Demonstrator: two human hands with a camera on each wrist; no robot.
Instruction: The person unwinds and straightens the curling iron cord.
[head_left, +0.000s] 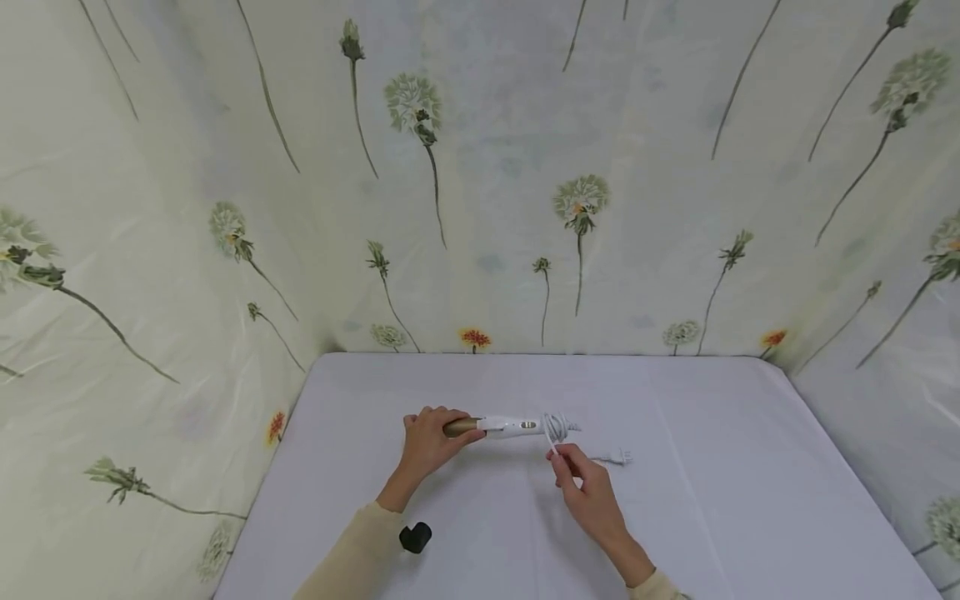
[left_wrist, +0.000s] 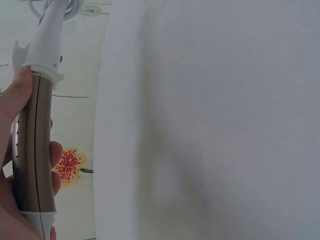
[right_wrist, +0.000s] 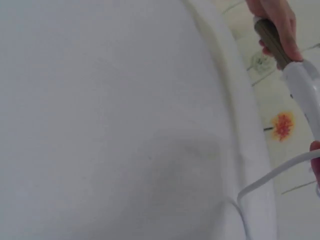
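Observation:
A curling iron (head_left: 506, 427) with a white handle and a gold-brown barrel (left_wrist: 41, 145) is held level above the table. My left hand (head_left: 431, 442) grips it around the barrel, thumb near the white collar. White cord (head_left: 556, 427) is looped several times around the handle's far end. Between thumb and fingertips, my right hand (head_left: 590, 493) pinches a length of this cord just below the coils. A stretch of the cord (right_wrist: 275, 172) also runs down in the right wrist view. Beyond the right hand shows the cord's plug (head_left: 622, 457).
A white-covered table (head_left: 750, 500) lies under both hands. On it, beside the left sleeve, sits a small black object (head_left: 416, 537). Dandelion-patterned cloth (head_left: 495, 208) rises behind the table and along both sides.

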